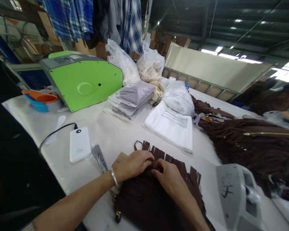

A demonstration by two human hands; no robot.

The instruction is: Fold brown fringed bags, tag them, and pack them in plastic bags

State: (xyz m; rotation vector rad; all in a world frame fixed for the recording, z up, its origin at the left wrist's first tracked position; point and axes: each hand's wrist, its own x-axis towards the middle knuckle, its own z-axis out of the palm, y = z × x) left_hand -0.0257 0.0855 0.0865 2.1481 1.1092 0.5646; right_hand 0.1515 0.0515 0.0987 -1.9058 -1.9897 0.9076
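— Entry one, the grip?
— Left hand [135, 164] and right hand [170, 179], bare; fingertips bent inward, nearly meeting, on a brown fringed piece [144, 202]. Whether strands are pinched between them, cannot tell.
— The piece itself?
— One, dark brown, lying beneath both hands; fringe pointing away past the fingertips; zipper pull [118, 216] at its near left edge.
— Worn?
— Bracelet [114, 177], silver-coloured, one, left wrist.
— Left of the grip?
— Wrapped dark strip [100, 157], near; white device [80, 144] with black cable [57, 130], farther out.
— Beyond it?
— White printed sheets [170, 125], stacked flat; behind these and leftward, plastic-wrapped packets [132, 96]; farther left, green-sided machine [86, 83].
— Right of it?
— Grey-white holder [231, 192], black marks on its side; past that, a brown fringed heap [250, 141].
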